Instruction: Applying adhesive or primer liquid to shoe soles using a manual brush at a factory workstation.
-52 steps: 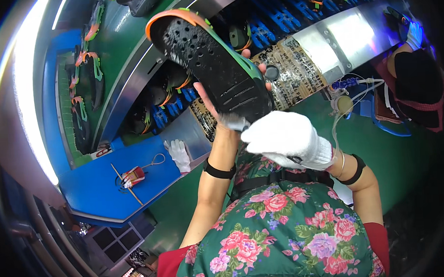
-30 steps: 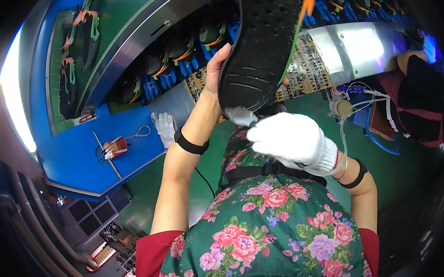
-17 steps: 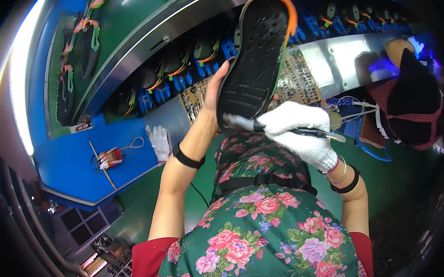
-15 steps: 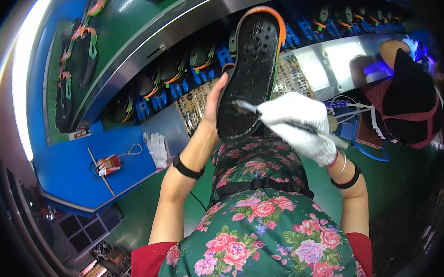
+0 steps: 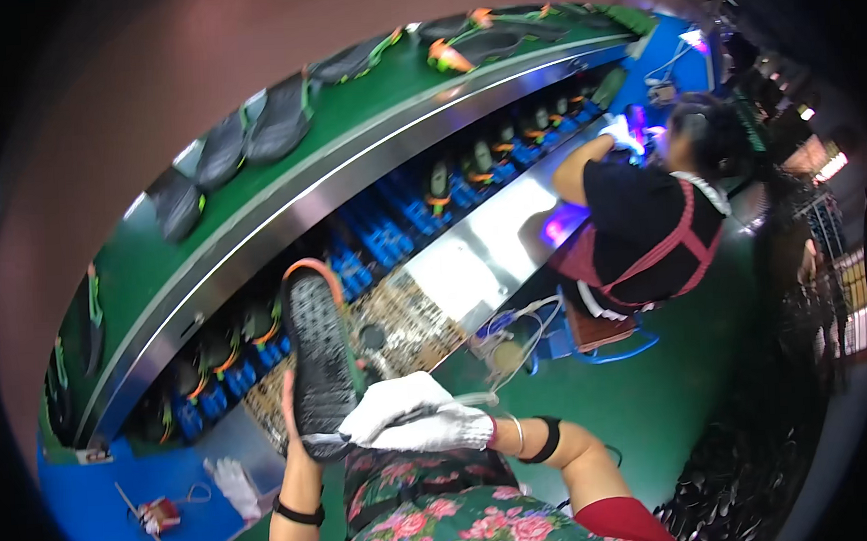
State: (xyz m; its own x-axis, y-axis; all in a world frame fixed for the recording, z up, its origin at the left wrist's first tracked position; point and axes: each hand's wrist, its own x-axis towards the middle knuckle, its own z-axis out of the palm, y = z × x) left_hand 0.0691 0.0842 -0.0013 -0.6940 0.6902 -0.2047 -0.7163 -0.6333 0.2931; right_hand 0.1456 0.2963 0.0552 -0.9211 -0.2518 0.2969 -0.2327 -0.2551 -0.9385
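My left hand (image 5: 291,412), bare, is closed along the left edge of a black shoe sole (image 5: 321,348) with an orange and green rim. The sole stands tilted, its orange-rimmed end pointing away from me, and its dark inner face looks wet and shiny. In a white glove, my right hand (image 5: 401,419) grips a thin brush (image 5: 476,398) with a pale, see-through handle. Its tip sits low on the sole, by the end nearest me, partly hidden by the gloved fingers.
A green conveyor shelf (image 5: 210,246) carries several black soles. Under it, several shoes ride on blue holders (image 5: 384,236). A stained work surface (image 5: 421,319) lies beyond the sole. A blue side table (image 5: 86,508) holds a white glove (image 5: 235,487). To the right, a co-worker (image 5: 644,223) sits near a blue stool (image 5: 601,331).
My view has swung to the right, bringing more of the co-worker and the conveyor into sight. Across the sole, the brush has shifted toward the edge of the near end. Both hands keep their hold.
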